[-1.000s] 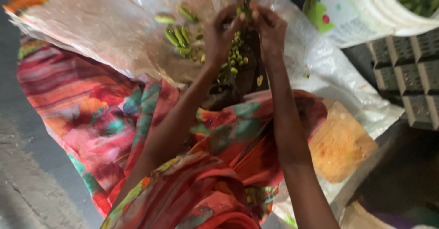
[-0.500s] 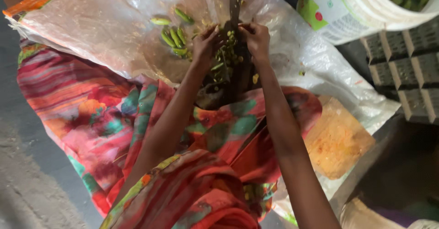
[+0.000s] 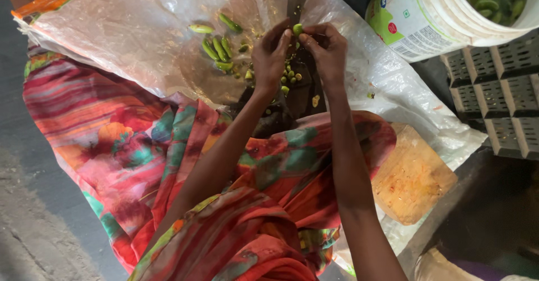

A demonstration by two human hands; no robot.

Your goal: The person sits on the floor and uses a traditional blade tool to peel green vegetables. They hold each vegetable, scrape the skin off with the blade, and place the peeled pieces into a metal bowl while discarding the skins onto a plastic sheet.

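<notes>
Progress, as I read it: partway. A small heap of cut green pieces (image 3: 289,79) already lies on the plastic sheet (image 3: 129,39) just below the hands, so some cutting is done. A handful of whole green pods (image 3: 216,48) sits left of the hands on the same sheet, uncut, and the white bucket (image 3: 426,17) at far right holds many more, so I judge most of the work is left. Hands: left hand (image 3: 271,56) and right hand (image 3: 325,53) meet at the upright blade (image 3: 297,0), fingers curled in, both pinching one small green pod piece (image 3: 297,29) between fingertips, right at the blade edge. Neither hand is spread; both are nearly closed on that piece. The rest of the blade's mount sits dark under the hands, can't make out detail. A wooden board (image 3: 412,177) lies near right, untouched, well apart from both hands. Patterned red cloth (image 3: 140,146) covers the lap in the near field.
</notes>
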